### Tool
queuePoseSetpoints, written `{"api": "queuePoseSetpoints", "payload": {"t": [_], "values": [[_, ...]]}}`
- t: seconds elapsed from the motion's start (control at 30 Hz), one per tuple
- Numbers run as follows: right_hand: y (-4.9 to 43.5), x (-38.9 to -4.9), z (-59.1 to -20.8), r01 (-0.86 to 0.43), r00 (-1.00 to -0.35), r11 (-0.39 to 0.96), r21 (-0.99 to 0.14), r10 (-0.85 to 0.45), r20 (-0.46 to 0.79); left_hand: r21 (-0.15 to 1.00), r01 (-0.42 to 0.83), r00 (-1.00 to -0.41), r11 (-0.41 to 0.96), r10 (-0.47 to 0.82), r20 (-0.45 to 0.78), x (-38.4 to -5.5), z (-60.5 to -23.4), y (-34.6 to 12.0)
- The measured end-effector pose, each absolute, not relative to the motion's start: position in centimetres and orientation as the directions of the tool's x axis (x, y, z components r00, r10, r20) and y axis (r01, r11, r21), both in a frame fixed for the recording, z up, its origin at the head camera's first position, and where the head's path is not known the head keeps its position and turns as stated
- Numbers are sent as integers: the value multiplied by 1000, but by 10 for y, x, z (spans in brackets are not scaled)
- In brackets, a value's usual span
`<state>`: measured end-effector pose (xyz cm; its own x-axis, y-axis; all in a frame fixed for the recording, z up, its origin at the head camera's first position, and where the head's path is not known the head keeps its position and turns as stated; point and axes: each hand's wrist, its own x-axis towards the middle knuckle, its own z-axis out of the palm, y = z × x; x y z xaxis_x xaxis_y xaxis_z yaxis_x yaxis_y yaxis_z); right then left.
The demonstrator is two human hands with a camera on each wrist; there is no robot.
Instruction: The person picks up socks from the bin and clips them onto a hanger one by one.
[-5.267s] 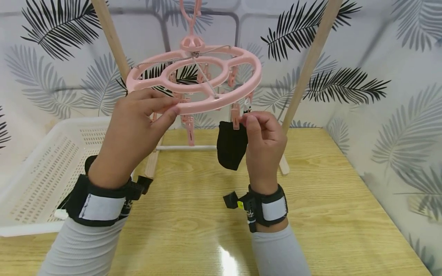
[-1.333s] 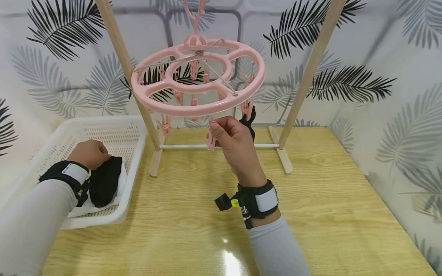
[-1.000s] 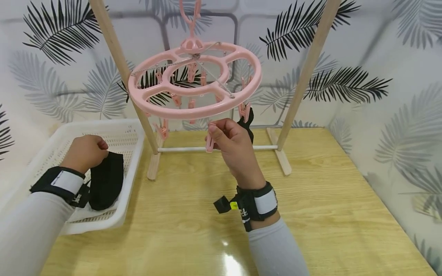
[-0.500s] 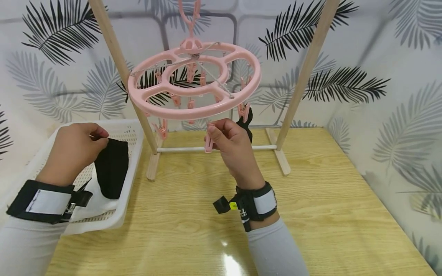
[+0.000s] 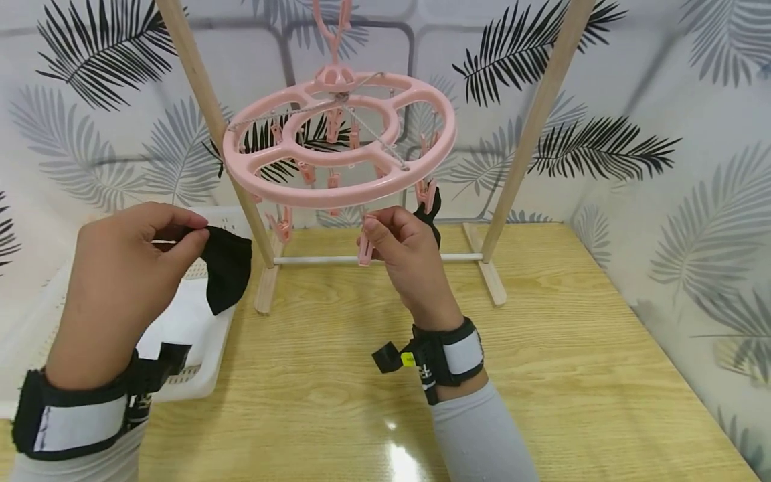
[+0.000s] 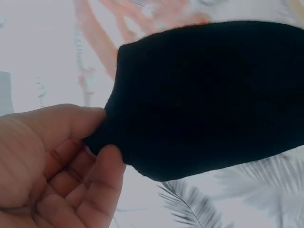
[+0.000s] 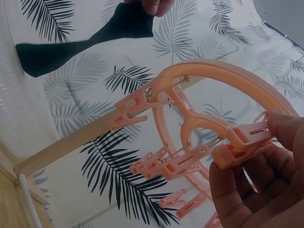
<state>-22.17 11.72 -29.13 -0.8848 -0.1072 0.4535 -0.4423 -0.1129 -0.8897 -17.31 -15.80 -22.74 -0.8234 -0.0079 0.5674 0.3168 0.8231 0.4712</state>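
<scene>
Near, left and right: two pale grey sleeves (image 5: 486, 438), each ending at a black wrist strap with a white patch (image 5: 462, 355). Beneath: a wood-grain table (image 5: 349, 375).

Near left: left hand (image 5: 123, 268), thumb and fingertips pinching one end of a black cloth (image 5: 229, 268). Cloth raised above the right side of the basket, hanging to the right of the fingertips; free end lowest.

Left, below this hand: white perforated basket (image 5: 207, 385), partly hidden by hand and wrist; inside, a white cloth (image 5: 181, 314).

Centre: right hand (image 5: 412, 261), thumb and fingers pinching a pink clip (image 5: 365, 249) under the near rim of the hanger; clip apart from the black cloth.

Centre, farther: round pink hanger (image 5: 337, 196), two rings joined by spokes, hook above, further clips hanging below. On its right side, beyond the right hand, a second black piece (image 5: 435, 231) hangs at a clip.

Far: stand of two wooden posts (image 5: 536, 127) with a white crossbar (image 5: 313, 260) low between them.

Farthest: pale backdrop (image 5: 506, 53) printed with black and grey fronds.
</scene>
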Motion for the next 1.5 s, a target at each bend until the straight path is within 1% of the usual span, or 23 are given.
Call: {"api": "queuePoseSetpoints", "payload": {"t": [0.13,0.23,0.3,0.4,0.53,0.73,0.9,1.13,1.27,1.5], "values": [[118,-221,-292,-439,-886,-115,-891,-111,450,491,391,-793,778,14,609,-160,-233,-137],[118,-221,-293,-445,-883,-115,-888,-112,457,475,461,-773,750,75,630,-157,-239,-119],[118,-221,-293,-454,-879,-112,-884,-106,465,480,499,-771,721,116,626,-158,-242,-108],[119,-221,-292,-462,-876,-115,-880,-97,472,515,527,-789,676,165,591,-164,-248,-92],[118,-221,-291,-466,-873,-126,-876,-100,478,562,525,-824,639,216,525,-175,-258,-75],[117,-220,-291,-467,-873,-125,-876,-94,479,583,525,-843,621,285,456,-189,-274,-61],[116,-221,-291,-475,-867,-134,-870,-100,489,614,502,-861,610,287,419,-193,-283,-56],[116,-221,-292,-451,-879,-132,-883,-105,465,683,494,-866,538,229,445,-191,-288,-56],[114,-221,-291,-457,-880,-113,-882,-87,467,701,511,-853,498,191,486,-190,-289,-52],[112,-220,-290,-494,-865,-95,-864,-53,500,695,553,-820,459,154,551,-188,-289,-45]]}}
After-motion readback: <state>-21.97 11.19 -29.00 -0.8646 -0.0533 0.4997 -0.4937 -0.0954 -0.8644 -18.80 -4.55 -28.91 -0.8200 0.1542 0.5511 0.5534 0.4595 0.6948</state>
